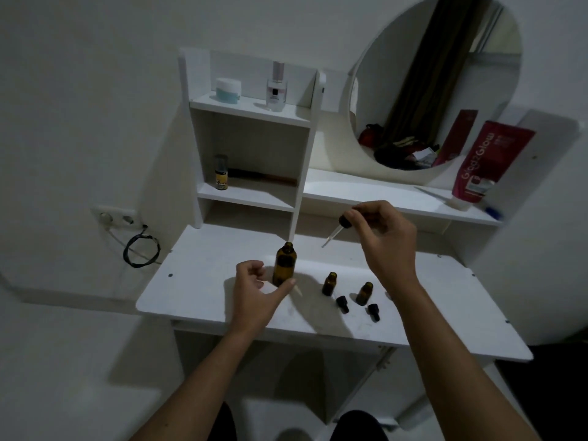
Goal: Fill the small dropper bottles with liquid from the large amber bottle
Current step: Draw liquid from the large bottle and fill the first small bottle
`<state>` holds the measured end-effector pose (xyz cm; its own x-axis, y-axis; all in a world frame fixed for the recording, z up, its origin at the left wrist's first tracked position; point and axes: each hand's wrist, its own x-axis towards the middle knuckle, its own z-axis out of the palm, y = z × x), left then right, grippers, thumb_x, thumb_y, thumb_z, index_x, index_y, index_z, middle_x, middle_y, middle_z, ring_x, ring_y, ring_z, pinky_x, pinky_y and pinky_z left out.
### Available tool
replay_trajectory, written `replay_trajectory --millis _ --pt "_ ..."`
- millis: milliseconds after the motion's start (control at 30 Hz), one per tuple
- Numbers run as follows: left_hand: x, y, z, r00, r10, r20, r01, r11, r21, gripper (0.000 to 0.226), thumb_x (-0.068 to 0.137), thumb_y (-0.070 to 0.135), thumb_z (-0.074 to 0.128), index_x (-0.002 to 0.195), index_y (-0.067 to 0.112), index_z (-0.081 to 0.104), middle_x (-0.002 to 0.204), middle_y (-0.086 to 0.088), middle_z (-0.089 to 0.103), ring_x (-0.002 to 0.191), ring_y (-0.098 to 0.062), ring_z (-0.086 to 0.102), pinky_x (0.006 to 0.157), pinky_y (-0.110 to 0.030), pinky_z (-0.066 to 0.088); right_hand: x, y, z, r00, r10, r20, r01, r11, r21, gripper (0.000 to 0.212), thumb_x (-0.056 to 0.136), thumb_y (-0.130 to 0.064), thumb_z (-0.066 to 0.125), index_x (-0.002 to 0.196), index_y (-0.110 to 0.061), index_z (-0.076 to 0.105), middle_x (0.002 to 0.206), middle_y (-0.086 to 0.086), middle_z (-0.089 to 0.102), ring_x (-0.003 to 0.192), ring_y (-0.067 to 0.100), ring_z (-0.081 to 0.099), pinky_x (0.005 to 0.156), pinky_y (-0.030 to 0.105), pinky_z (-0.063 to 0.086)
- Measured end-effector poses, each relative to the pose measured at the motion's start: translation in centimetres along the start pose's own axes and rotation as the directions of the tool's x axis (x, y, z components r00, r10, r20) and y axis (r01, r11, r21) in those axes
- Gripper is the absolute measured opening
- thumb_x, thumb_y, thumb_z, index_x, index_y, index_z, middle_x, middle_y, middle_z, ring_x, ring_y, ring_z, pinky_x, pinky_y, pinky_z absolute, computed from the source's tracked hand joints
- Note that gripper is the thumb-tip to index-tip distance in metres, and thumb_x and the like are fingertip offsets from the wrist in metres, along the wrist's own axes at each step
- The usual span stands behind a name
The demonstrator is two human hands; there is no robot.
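1. The big amber bottle (285, 264) stands open on the white table (197, 281). You cannot tell how full it is.
2. Two small dropper bottles (329, 283) (364, 293) stand open to its right, with two black caps (342, 304) (374, 312) lying just beside them.
3. Your right hand (383, 240) pinches a dropper (334, 231) by its black bulb, up above the table.
4. Your left hand (256, 289) curls loosely beside the big bottle, thumb near its base, holding nothing.
5. A red tube (486, 163) leans by the round mirror (436, 81).
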<state>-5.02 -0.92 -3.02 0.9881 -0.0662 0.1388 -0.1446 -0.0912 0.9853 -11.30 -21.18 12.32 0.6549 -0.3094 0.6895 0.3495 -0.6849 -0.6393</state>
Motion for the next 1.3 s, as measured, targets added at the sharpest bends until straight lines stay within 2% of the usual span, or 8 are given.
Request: replay_trajectory --millis 133,233,367,500,667,867,1000,1300 --pt "-1.5 0.5 1.1 0.994 0.096 0.061 -0.098 0.995 0.029 0.041 0.076 0.032 0.091 0.104 0.027 0.061 0.095 0.008 0.067 0.085 -0.005 0.062 0.073 -0.018 0.053 -1.7 2.4 -1.6 0.994 0.098 -0.038 -0.099 0.995 -0.020 0.010 0.092 -0.024 0.077 0.100 -0.018 0.075 0.090 -0.011 0.075 0.086 0.002 0.072 0.081 0.018 0.058" --pt "-2.0 0.2 2.9 0.976 0.125 0.180 -0.138 0.989 0.060 0.031 0.081 0.027 0.088 0.104 0.027 0.068 0.093 0.010 0.070 0.086 -0.007 0.066 0.075 -0.022 0.058 -2.7 3.7 -1.9 0.992 0.120 -0.038 -0.122 0.991 -0.050 0.011 0.092 -0.025 0.078 0.098 -0.016 0.076 0.090 -0.008 0.076 0.087 0.005 0.072 0.081 0.018 0.058" --pt "-2.3 -0.3 5.4 0.956 0.103 0.275 -0.159 0.969 0.190 0.046 0.083 0.036 0.084 0.123 0.039 0.061 0.112 0.021 0.065 0.101 0.000 0.063 0.080 -0.014 0.055 -3.3 4.9 -1.8 0.988 0.149 -0.042 -0.151 0.987 -0.059 0.010 0.092 -0.023 0.078 0.098 -0.015 0.076 0.088 -0.009 0.076 0.086 0.003 0.073 0.080 0.019 0.058" --pt "-2.0 0.2 6.5 0.948 0.075 0.308 -0.163 0.948 0.272 0.062 0.086 0.041 0.081 0.139 0.035 0.050 0.134 0.018 0.057 0.113 -0.002 0.058 0.090 -0.021 0.054 -4.0 5.3 -1.1 0.990 0.139 -0.019 -0.140 0.986 -0.089 0.013 0.092 -0.025 0.079 0.100 -0.015 0.076 0.090 -0.008 0.076 0.086 0.003 0.072 0.079 0.016 0.057" --pt "-1.0 1.3 8.2 0.947 0.059 0.317 -0.172 0.923 0.343 0.053 0.092 0.030 0.076 0.139 0.028 0.052 0.140 0.008 0.058 0.122 -0.014 0.059 0.101 -0.036 0.056 -4.4 5.8 -0.4 0.994 0.110 0.007 -0.108 0.989 -0.100 0.013 0.091 -0.022 0.080 0.099 -0.013 0.076 0.087 -0.008 0.076 0.087 0.001 0.071 0.079 0.011 0.055" --pt "-0.7 0.3 9.1 0.955 0.098 0.281 -0.192 0.924 0.330 0.029 0.095 0.030 0.072 0.123 0.030 0.064 0.124 0.014 0.067 0.112 -0.007 0.064 0.099 -0.031 0.056 -4.7 6.7 1.0 0.982 0.148 0.116 -0.134 0.984 -0.117 0.002 0.093 -0.016 0.076 0.093 -0.014 0.077 0.084 -0.009 0.076 0.084 0.001 0.071 0.080 0.013 0.055" --pt "-0.9 0.1 9.1 0.960 0.107 0.257 -0.189 0.929 0.319 0.027 0.096 0.030 0.070 0.123 0.029 0.065 0.125 0.013 0.068 0.112 -0.006 0.064 0.098 -0.029 0.056 -4.9 7.3 1.6 0.977 0.182 0.110 -0.167 0.977 -0.131 0.008 0.094 -0.011 0.074 0.088 -0.015 0.075 0.080 -0.009 0.075 0.082 0.001 0.071 0.078 0.010 0.053" --pt "-0.9 -0.1 9.2 0.961 0.120 0.248 -0.205 0.914 0.351 0.029 0.096 0.033 0.070 0.124 0.031 0.064 0.125 0.014 0.066 0.113 -0.006 0.063 0.097 -0.028 0.056 -5.0 7.6 2.0 0.970 0.217 0.107 -0.201 0.969 -0.146 0.009 0.095 -0.015 0.072 0.102 -0.016 0.078 0.093 -0.009 0.076 0.087 -0.002 0.070 0.082 0.005 0.050"
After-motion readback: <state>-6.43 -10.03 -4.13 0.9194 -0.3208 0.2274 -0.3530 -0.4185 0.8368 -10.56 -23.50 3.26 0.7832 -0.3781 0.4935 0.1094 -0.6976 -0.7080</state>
